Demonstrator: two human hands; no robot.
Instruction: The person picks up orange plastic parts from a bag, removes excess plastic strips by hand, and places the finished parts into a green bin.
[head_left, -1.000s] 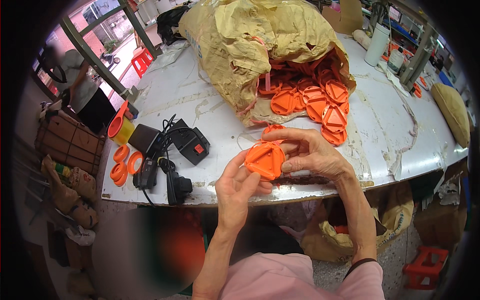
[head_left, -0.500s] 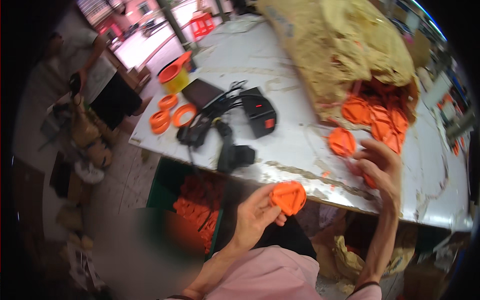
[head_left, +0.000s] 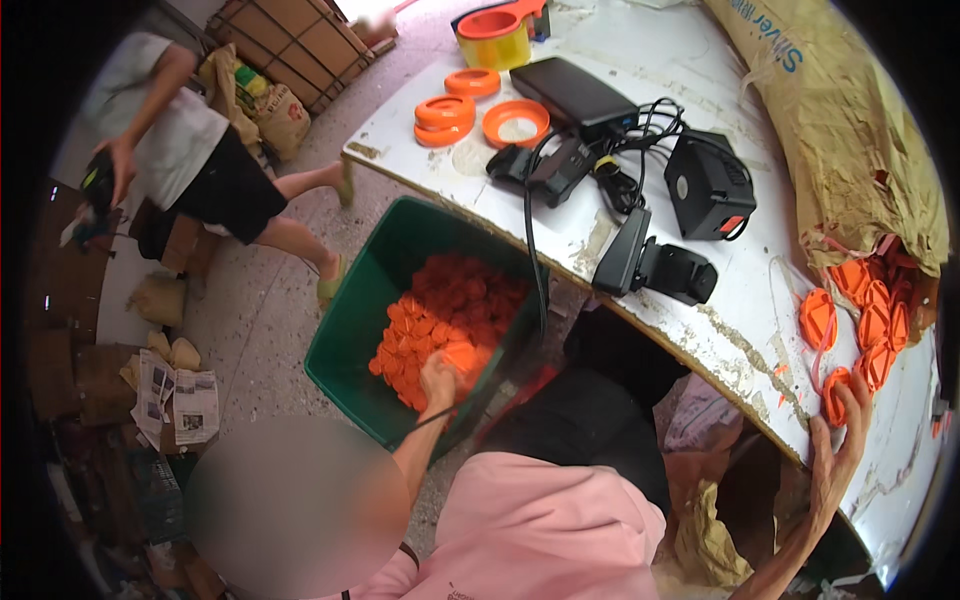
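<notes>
A round orange plastic part with a pale, blurred surface is at the fingertips of my left hand, whose fingers are closed on it. This hand is down inside a green bin, just over a heap of similar orange parts. My right hand rests at the table edge with thumb and fingers apart. Its fingertips touch or overlap an orange part lying on the table. Another orange part lies just beyond, joined to a thin pinkish strip.
A torn paper sack spills orange parts onto the white table. Black devices with cables, orange rings and a yellow-orange tape roll lie on the table. At the left, another person stands holding a dark tool.
My left hand has gone from in front of the table down into the green bin with an orange part. My right hand stays by the parts near the sack. The view has swung left.
</notes>
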